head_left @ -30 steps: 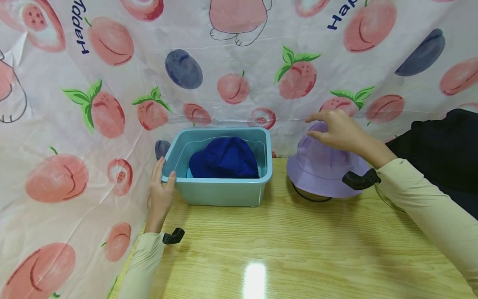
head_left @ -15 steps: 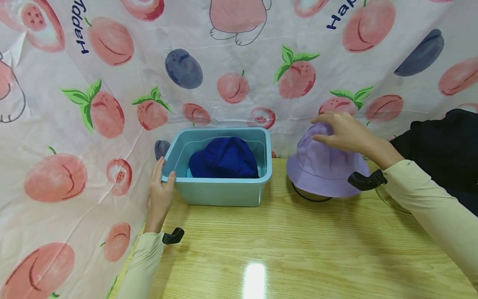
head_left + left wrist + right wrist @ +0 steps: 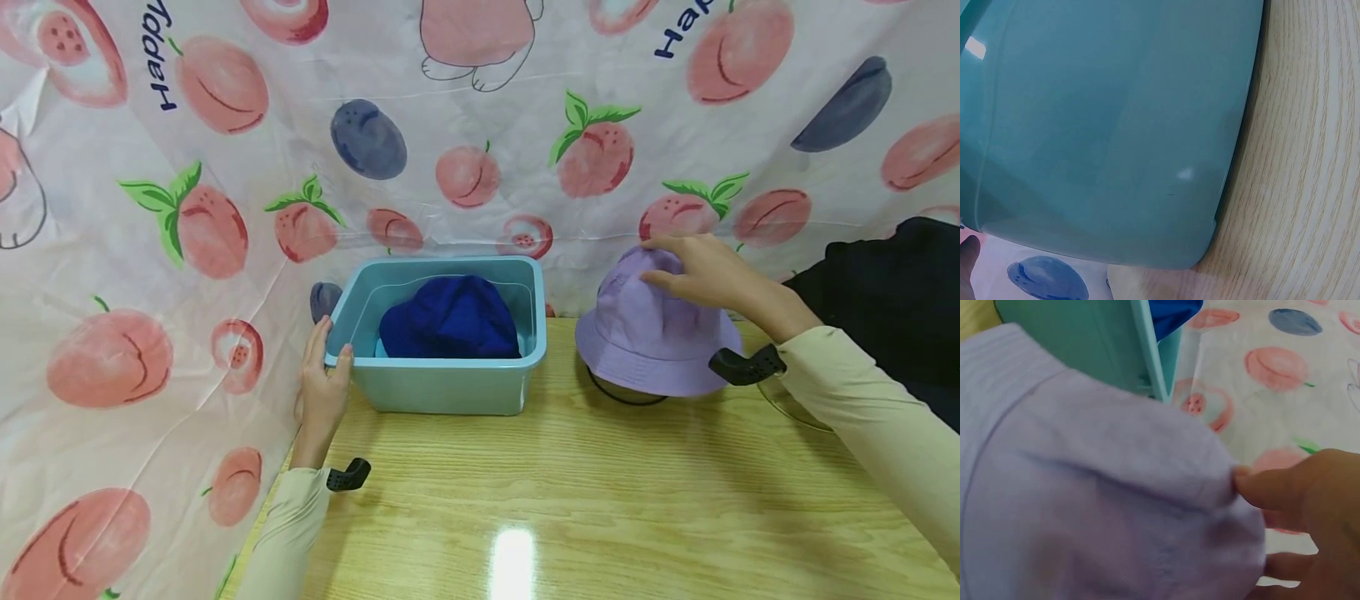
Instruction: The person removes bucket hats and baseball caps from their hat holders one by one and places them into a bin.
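Purple hat (image 3: 652, 333) pinched by right hand (image 3: 705, 271) — teal bin (image 3: 450, 387) at left hand (image 3: 322, 400).
Head view: brim-down on wooden table (image 3: 637, 508), just right of teal bin and apart from it; directly under right hand, well away from left. At crown top with thumb and bent fingers, right forearm angled in from lower right. With fairly straight fingers and thumb, left hand set against teal bin's near left corner, forearm up from below. Inside teal bin: blue cap (image 3: 453, 321). At far right: black cloth (image 3: 892, 292). Left wrist view: mostly bin wall; only a dark fingertip at lower left — cannot tell the grip from here. Right wrist view: creased crown between thumb and fingers, with teal bin beyond.
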`<state>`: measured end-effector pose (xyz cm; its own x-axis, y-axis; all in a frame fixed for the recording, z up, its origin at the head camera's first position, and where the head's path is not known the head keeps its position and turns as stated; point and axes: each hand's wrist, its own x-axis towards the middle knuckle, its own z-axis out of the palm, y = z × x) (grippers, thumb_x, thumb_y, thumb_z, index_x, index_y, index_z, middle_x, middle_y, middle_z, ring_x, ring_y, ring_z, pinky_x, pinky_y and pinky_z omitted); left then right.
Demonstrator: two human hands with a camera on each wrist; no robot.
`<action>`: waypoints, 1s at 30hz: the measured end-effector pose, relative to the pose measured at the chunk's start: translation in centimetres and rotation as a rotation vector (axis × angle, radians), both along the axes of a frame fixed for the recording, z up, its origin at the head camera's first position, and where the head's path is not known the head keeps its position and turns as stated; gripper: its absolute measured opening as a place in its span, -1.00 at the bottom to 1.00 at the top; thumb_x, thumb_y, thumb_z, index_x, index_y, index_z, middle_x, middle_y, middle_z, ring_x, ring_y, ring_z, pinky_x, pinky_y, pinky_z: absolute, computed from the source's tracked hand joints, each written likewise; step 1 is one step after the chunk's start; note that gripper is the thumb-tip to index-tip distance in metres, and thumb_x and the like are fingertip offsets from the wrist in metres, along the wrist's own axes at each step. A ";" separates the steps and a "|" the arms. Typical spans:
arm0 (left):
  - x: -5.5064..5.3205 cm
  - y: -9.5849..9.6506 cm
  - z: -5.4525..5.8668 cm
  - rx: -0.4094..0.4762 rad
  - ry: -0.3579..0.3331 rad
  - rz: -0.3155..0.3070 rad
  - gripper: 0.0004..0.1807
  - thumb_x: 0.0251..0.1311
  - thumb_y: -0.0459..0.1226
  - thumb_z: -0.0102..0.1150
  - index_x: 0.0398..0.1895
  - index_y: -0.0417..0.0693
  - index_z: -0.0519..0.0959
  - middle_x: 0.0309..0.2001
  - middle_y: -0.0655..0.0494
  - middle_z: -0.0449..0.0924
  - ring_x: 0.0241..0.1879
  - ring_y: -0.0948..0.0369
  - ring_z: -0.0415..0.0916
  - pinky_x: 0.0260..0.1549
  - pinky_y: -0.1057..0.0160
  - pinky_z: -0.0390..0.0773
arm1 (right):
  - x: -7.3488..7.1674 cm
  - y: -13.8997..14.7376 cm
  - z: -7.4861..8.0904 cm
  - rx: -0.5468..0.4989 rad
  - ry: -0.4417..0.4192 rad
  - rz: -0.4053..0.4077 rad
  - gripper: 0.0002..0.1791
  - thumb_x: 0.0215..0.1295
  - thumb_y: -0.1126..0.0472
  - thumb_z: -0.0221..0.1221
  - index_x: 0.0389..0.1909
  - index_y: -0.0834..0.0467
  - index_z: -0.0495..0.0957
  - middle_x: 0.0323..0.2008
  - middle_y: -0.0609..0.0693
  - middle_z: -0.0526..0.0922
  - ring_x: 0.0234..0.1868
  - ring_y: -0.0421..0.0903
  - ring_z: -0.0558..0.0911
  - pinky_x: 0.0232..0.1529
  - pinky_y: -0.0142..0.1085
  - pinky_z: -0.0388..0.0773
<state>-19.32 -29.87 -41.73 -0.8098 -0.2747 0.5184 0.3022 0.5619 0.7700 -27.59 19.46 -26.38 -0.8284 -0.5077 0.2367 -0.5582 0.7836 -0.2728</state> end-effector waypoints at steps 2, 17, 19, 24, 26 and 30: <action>0.0 0.0 0.0 -0.001 -0.003 0.001 -0.39 0.29 -0.20 0.02 0.39 -0.17 0.22 0.41 0.14 0.13 0.39 0.19 0.02 0.31 -0.03 0.06 | -0.2 0.2 -0.3 -0.012 0.020 -0.014 -0.52 0.22 0.18 0.23 0.11 0.37 0.49 -0.02 0.37 0.56 -0.17 0.21 0.56 -0.18 0.08 0.43; -0.1 0.0 -0.1 -0.010 0.009 -0.001 -0.39 0.28 -0.19 0.04 0.39 -0.11 0.23 0.40 0.16 0.16 0.38 0.22 0.03 0.31 0.02 0.08 | -1.3 0.7 -0.8 -0.070 0.198 -0.049 -0.79 0.11 0.39 0.28 -0.20 0.32 0.69 -0.31 0.31 0.66 -0.49 0.06 0.53 -0.53 -0.11 0.34; -0.1 0.0 -0.2 -0.009 0.011 -0.002 -0.39 0.28 -0.20 0.04 0.39 -0.11 0.24 0.40 0.15 0.16 0.38 0.22 0.03 0.31 0.02 0.08 | -1.3 0.8 -0.4 -0.046 0.177 -0.043 -0.80 0.10 0.40 0.28 -0.22 0.32 0.69 -0.30 0.31 0.67 -0.53 0.01 0.45 -0.56 -0.18 0.28; -0.2 0.0 -0.3 -0.011 0.013 0.003 -0.40 0.28 -0.20 0.04 0.39 -0.10 0.24 0.39 0.17 0.17 0.38 0.22 0.04 0.30 0.01 0.08 | -1.3 0.9 0.4 -0.017 0.136 -0.027 -0.83 0.12 0.45 0.22 -0.26 0.33 0.70 -0.27 0.27 0.68 -0.42 0.05 0.53 -0.49 -0.17 0.33; -0.2 0.0 -0.3 -0.010 0.015 0.000 -0.40 0.28 -0.20 0.04 0.39 -0.10 0.24 0.39 0.17 0.17 0.38 0.22 0.04 0.30 0.00 0.09 | -1.3 1.0 0.7 -0.024 0.122 -0.037 -0.84 0.14 0.47 0.19 -0.28 0.33 0.70 -0.28 0.26 0.68 -0.31 0.10 0.59 -0.44 -0.12 0.38; -0.2 -0.1 -0.2 -0.012 0.018 0.002 -0.39 0.28 -0.20 0.04 0.39 -0.10 0.24 0.39 0.17 0.16 0.38 0.22 0.04 0.30 -0.01 0.09 | -1.3 1.1 0.9 -0.050 0.100 -0.062 -0.84 0.19 0.45 0.16 -0.29 0.33 0.70 -0.29 0.25 0.69 -0.19 0.18 0.62 -0.37 -0.06 0.46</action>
